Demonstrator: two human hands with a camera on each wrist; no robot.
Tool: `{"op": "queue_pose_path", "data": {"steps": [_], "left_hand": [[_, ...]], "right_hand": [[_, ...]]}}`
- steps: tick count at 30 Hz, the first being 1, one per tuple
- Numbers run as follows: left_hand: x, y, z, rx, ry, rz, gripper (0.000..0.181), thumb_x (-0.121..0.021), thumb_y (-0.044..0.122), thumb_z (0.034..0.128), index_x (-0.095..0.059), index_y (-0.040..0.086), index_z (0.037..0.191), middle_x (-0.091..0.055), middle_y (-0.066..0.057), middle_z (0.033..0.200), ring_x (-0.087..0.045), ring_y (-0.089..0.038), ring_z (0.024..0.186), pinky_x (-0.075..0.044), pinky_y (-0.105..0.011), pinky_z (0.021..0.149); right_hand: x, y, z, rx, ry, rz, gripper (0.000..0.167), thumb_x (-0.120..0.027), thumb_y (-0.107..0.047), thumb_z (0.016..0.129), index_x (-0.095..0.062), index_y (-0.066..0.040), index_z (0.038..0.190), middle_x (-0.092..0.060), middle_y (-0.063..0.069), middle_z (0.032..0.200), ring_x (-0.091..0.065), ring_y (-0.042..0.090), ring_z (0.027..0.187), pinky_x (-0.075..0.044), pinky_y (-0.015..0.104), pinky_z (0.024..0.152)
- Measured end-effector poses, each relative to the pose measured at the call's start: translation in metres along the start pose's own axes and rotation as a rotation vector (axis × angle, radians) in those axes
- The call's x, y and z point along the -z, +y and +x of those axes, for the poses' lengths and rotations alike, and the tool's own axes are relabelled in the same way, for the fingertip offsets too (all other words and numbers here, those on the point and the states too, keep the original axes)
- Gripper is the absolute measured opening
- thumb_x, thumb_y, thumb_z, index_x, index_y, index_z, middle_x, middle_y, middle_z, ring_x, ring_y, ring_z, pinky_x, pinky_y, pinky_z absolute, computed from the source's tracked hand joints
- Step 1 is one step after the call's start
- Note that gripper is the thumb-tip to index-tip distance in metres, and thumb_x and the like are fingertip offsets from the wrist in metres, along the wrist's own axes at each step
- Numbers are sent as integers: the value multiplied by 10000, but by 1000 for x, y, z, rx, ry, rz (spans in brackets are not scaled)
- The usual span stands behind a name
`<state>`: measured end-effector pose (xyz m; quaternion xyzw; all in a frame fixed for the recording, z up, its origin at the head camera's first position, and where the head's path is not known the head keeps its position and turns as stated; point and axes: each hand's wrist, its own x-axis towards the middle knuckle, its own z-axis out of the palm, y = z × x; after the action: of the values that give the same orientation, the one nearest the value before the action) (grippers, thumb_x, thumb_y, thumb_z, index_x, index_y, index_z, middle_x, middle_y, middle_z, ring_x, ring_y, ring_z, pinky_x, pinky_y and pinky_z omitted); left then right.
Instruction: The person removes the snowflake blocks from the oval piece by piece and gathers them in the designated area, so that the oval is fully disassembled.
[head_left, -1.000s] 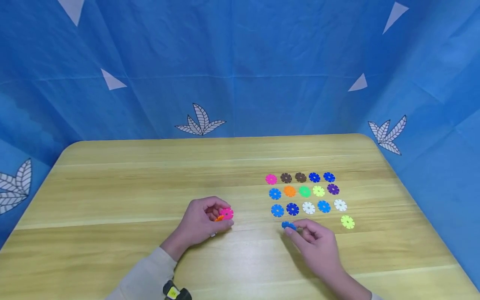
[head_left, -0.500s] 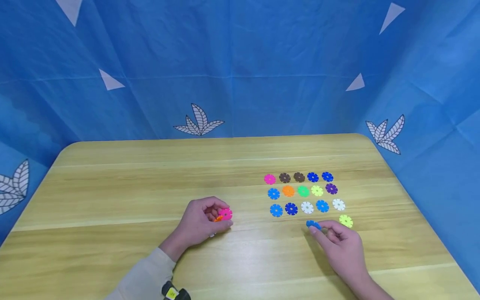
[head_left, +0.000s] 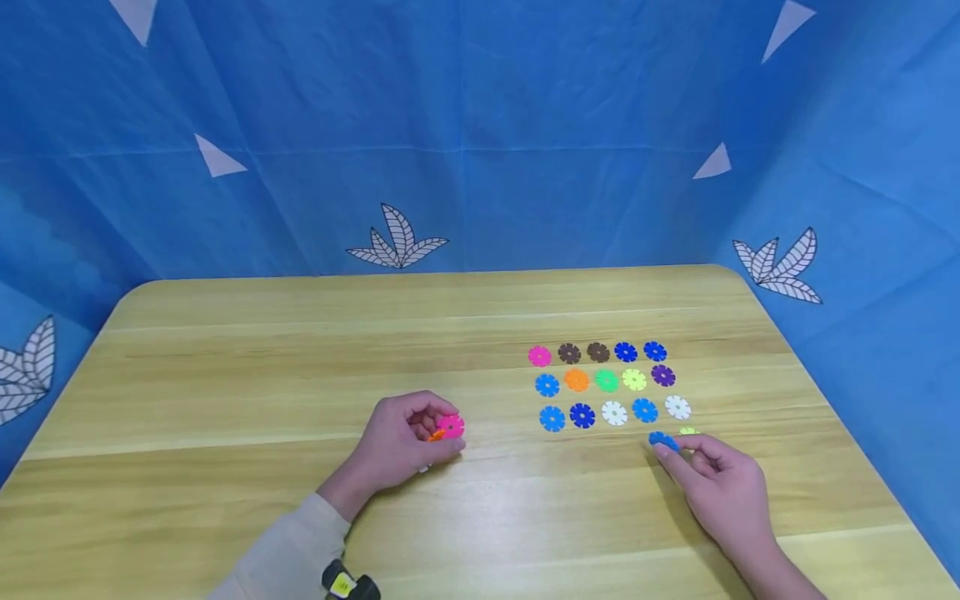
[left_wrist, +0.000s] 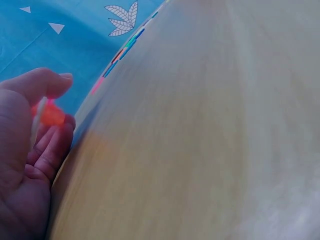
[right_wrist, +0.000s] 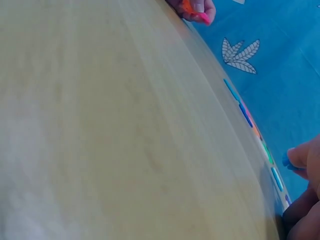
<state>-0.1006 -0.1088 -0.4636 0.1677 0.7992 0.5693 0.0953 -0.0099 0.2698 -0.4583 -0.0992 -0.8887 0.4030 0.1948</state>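
In the head view my left hand holds a few notched plastic snowflake discs above the table. A pink disc and an orange disc show between its fingers. The left wrist view also shows a white disc edge-on, beside orange. My right hand pinches a blue snowflake disc between thumb and index finger, tilted, just below the front row. Partly hidden behind those fingers lies a yellow-green disc. The right wrist view shows only the edge of the pinched blue disc.
Rows of flat discs lie on the wooden table: a pink disc starts the back row, an orange disc sits in the middle row, and a white disc ends the front row. A blue curtain hangs behind.
My right hand has moved rightward along the front row, carrying the blue disc, and now partly covers the yellow-green disc. The left hand stays in place with its discs.
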Motion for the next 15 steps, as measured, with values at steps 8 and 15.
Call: {"op": "queue_pose_path", "data": {"steps": [8,15], "left_hand": [[1,0,-1,-13,-4,7,302,-900,206,755,-734,160,1003,-613,-30,811,-562,-200,701,-495,-263,609],[1,0,-1,-19,-6,6,294,-896,186,758,-734,157,1002,-613,-32,811,-563,-197,699,-497,-264,608]], "right_hand": [[1,0,2,-72,-45,-45,140,-844,-193,827,-755,-86,835,-341,-5,470,-313,107,438,-341,278,479],[0,1,3,-75,-38,-72,146,-850,-189,819,-761,-88,874,-342,-16,483,-297,88,446,-339,280,476]]}}
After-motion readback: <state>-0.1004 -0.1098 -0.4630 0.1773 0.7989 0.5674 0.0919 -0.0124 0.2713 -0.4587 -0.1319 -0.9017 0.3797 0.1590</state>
